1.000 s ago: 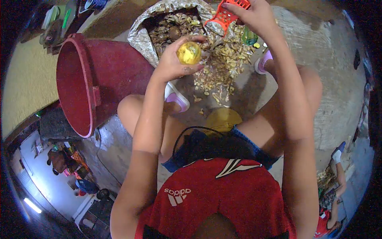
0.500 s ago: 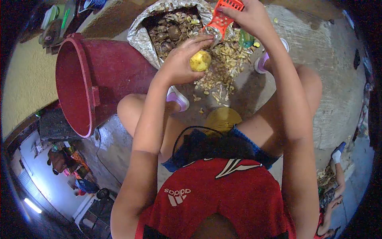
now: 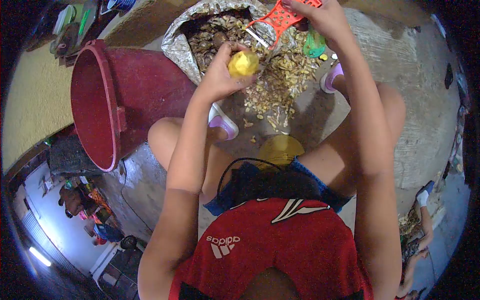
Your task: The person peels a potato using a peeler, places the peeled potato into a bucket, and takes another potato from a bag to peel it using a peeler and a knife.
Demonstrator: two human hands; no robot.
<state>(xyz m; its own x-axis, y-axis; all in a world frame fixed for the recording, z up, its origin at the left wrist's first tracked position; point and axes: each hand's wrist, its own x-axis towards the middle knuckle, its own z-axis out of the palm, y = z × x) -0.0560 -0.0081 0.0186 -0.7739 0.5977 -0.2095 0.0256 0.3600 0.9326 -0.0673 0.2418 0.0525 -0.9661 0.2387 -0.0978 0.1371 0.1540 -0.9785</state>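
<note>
My left hand [image 3: 220, 75] is wrapped round a mostly peeled yellow potato [image 3: 243, 63], slightly blurred. To its upper right, my right hand [image 3: 325, 22] grips the handle of an orange-red peeler [image 3: 284, 19]. The peeler's metal blade [image 3: 257, 37] hangs just above the potato, apart from it. Behind my left hand an open white sack [image 3: 175, 47] lies with brown unpeeled potatoes [image 3: 202, 42] in its mouth. A heap of peelings [image 3: 280, 82] covers the floor below both hands.
A big dark red bin [image 3: 150, 85] lies on its side at the left. Between my legs sits a yellowish round thing [image 3: 281, 149], perhaps a stool. A green translucent object [image 3: 314, 44] lies by the peelings. Other people are at far left and lower right.
The peeler has come away from the potato, tilting so its blade shows. My left hand has drawn back slightly up and left, turning the potato.
</note>
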